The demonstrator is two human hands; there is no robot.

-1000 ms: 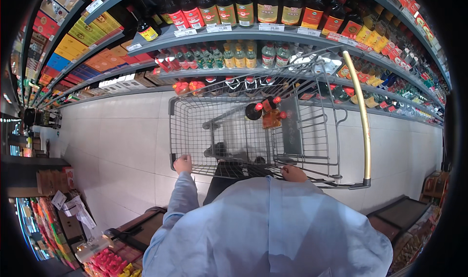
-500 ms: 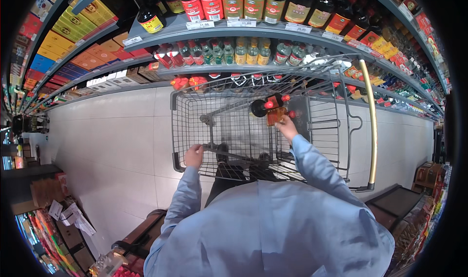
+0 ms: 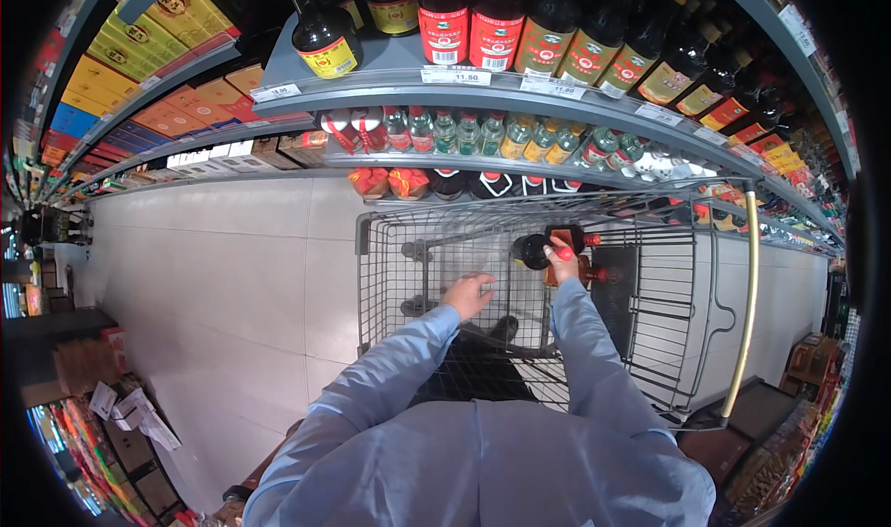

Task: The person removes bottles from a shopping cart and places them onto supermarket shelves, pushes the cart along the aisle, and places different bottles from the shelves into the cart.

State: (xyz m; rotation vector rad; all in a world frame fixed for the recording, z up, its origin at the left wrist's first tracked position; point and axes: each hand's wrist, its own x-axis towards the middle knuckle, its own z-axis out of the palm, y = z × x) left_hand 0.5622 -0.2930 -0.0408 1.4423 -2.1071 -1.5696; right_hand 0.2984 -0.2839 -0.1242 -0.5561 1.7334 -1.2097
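Both hands have moved deeper into the cart (image 3: 687, 341) since the earlier frame. Head view: right hand (image 3: 560, 260), fingers clenched around a dark bottle (image 3: 535, 250), holds it inside the basket; left hand (image 3: 469, 295) hovers nearby, fingers released. Shelves (image 3: 483, 86) of bottles stand ahead above a pale tiled floor (image 3: 204, 286).

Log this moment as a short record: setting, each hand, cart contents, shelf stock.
setting: shop aisle, pale tiled floor
left hand: open, over the wire cart, holding nothing
right hand: gripping a dark bottle with a red cap, inside the cart
cart contents: dark bottles with red caps by the right hand; exact count unclear
cart handle: yellow bar, on the right
shelf stock: dark sauce bottles on top, small green bottles below
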